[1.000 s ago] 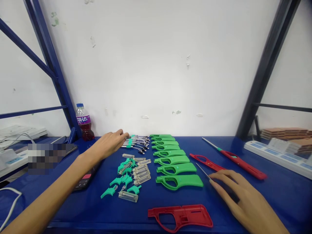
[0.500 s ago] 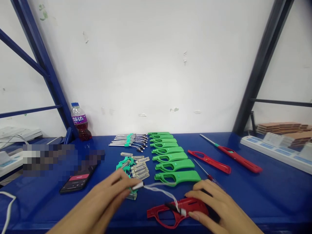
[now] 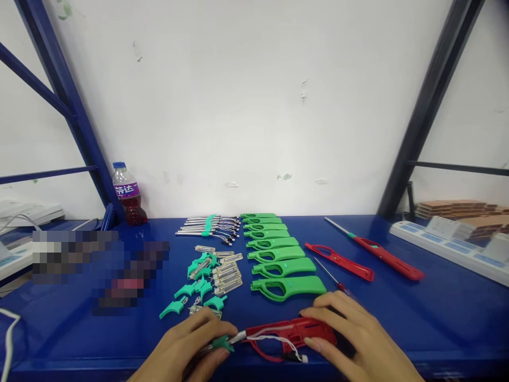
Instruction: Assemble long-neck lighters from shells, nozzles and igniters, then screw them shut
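My left hand [image 3: 193, 339] pinches a metal lighter tube with a teal collar [image 3: 222, 343], its silvery end meeting the narrow front of a red lighter handle half [image 3: 310, 328]. White wires [image 3: 274, 338] run from the tube over the open shell to a black-and-white connector [image 3: 296, 357]. Fingers and thumb of my right hand [image 3: 352, 339] grip the shell's wide rear end. Just left of it lie loose teal triggers [image 3: 174, 307] and clear oblong parts [image 3: 228, 286]. Beyond the shell is a column of green handle halves [image 3: 306, 286].
Metal tubes with wires [image 3: 194, 232] lie at the back. To the right are another red handle half [image 3: 345, 263], a screwdriver [image 3: 332, 276], a long red lighter [image 3: 392, 260] and a power strip [image 3: 445, 252]. A drink bottle [image 3: 129, 196] stands back left near a blurred patch.
My left hand has moved right and down, bringing the teal-collared tube to the shell's front end. The wires now lie along the shell. More triggers show on the left; my right hand stays put.
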`<state>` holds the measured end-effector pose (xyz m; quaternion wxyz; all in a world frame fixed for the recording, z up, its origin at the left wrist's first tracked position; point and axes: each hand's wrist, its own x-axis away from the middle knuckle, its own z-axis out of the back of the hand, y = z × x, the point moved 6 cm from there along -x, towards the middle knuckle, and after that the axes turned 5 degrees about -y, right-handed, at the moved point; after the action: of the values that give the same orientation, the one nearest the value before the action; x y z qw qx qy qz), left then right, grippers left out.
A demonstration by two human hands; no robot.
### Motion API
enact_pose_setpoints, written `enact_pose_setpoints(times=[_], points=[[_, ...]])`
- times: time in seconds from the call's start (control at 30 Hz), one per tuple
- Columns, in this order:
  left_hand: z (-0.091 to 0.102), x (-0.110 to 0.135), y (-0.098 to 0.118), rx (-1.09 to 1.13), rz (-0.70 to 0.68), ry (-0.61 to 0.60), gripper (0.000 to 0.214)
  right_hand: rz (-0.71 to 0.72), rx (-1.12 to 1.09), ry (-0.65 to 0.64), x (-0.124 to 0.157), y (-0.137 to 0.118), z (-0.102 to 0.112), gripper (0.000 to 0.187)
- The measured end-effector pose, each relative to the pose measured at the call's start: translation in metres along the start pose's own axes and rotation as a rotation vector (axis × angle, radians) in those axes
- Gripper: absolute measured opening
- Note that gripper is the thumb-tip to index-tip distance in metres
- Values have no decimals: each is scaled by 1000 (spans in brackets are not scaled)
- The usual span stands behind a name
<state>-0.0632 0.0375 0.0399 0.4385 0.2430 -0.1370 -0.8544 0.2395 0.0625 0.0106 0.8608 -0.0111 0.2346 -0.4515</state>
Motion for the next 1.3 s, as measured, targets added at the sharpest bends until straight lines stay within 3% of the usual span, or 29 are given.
enact_pose_setpoints(times=[0.1, 0.3, 0.73, 1.0, 1.3], points=[[1, -3, 3, 36, 7, -46, 40, 6, 6, 2, 0, 0, 0, 28], [1, 4, 0, 37, -5, 51, 34, 5, 5, 0, 1, 0, 0, 28], [-3, -2, 9, 83, 16, 27, 30, 10, 24, 4, 2, -1, 0, 28], [-2, -4, 18, 11, -74, 94, 31, 36, 13, 6, 1, 0, -1, 28], [-9, -3, 12, -24, -114, 104, 35, 6, 11, -14, 1, 0, -2, 29]])
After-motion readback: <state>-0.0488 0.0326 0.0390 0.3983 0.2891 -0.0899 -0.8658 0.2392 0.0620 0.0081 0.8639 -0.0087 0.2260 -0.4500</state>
